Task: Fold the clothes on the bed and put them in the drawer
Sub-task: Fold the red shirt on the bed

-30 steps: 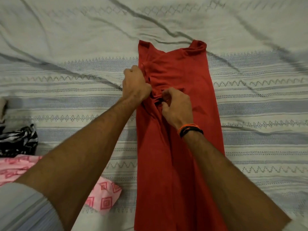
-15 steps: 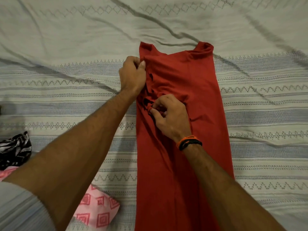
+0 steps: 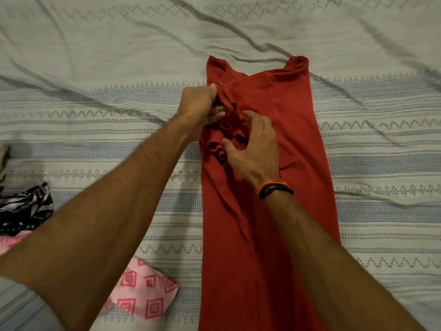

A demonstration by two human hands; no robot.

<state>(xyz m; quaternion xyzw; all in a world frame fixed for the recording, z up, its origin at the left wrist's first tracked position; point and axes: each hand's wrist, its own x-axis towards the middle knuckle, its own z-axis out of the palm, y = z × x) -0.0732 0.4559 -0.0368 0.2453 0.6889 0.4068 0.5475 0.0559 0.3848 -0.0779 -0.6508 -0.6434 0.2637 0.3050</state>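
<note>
A long red garment (image 3: 286,211) lies lengthwise on the bed (image 3: 95,56), neckline at the far end, folded into a narrow strip. Its fabric is bunched into ruffles along the left edge below the neckline. My left hand (image 3: 199,103) grips that left edge, fingers curled into the folds. Just below and to the right, my right hand (image 3: 256,149), with an orange and black band at the wrist, hovers over the bunched part. Its fingers are spread and their tips touch the ruffles. No drawer is in view.
A pink cloth (image 3: 145,295) with a red square pattern lies near the bed's near edge, left of the garment. Further left, a black and white striped cloth (image 3: 23,206) sits in a heap. The striped bedsheet is wrinkled all round.
My right hand has let go of its pinch and spread its fingers over the bunched fabric. My left hand stays at the left edge, and more ruffles have gathered between the hands.
</note>
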